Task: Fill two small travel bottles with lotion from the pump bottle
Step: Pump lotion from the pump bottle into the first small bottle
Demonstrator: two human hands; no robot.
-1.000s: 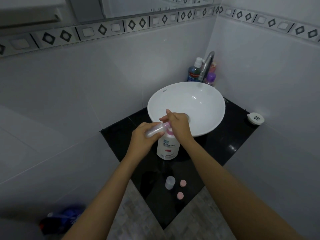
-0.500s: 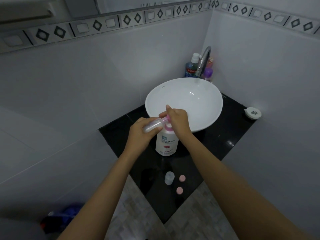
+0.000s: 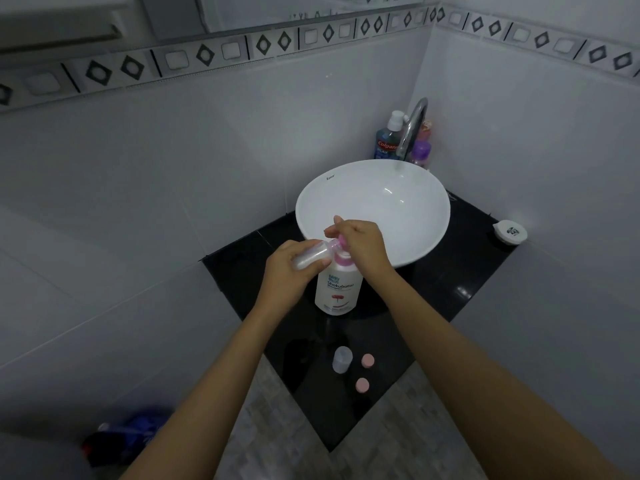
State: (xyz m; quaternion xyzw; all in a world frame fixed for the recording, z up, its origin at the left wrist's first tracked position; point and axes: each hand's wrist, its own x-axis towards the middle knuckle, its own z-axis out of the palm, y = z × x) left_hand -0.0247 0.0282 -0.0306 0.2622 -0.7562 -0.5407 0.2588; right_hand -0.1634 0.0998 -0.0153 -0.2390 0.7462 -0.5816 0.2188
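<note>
Black tabletop (image 3: 467,282), corner basin: our left hand (image 3: 287,271) grips a light, squeezable travel bottle (image 3: 311,256) by its body at the spout, our right hand (image 3: 363,242) closed over the upright pump bottle (image 3: 337,289).

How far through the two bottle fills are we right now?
Done: both pink caps are off, lying on the counter.
In hand: left hand tilts a travel bottle to the pump bottle spout; right hand rests on the pump.
Left: second travel bottle waits uncapped; its fill level is unclear. Then capping.
</note>
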